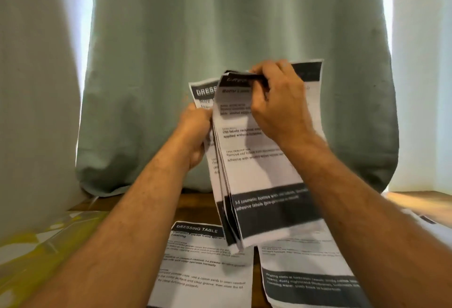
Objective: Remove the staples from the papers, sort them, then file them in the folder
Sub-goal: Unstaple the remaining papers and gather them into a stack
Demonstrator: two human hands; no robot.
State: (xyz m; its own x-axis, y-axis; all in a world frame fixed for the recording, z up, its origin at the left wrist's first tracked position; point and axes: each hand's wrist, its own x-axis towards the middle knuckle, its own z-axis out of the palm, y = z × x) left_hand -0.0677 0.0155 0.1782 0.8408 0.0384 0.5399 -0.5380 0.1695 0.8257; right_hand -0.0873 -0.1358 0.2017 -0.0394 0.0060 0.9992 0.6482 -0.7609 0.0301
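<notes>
Your left hand (195, 131) clamps the raised stack of papers (256, 160) at its left edge, steadying it. Your right hand (276, 102) pinches its top corner, likely to peel a sheet. Below the stack, sorted sheets (203, 266) lie flat; a yellow folder (44, 246) lower-left.

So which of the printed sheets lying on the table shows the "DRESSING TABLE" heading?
The left white printed sheet; the right sheet's top is hidden behind the held stack.

Two hands, left (195, 133) and right (276, 102), gripped one bundle of printed sheets (259, 173), too many to count, while two separate sheets, one (203, 266) and another (308, 271), lay below that grip.
</notes>
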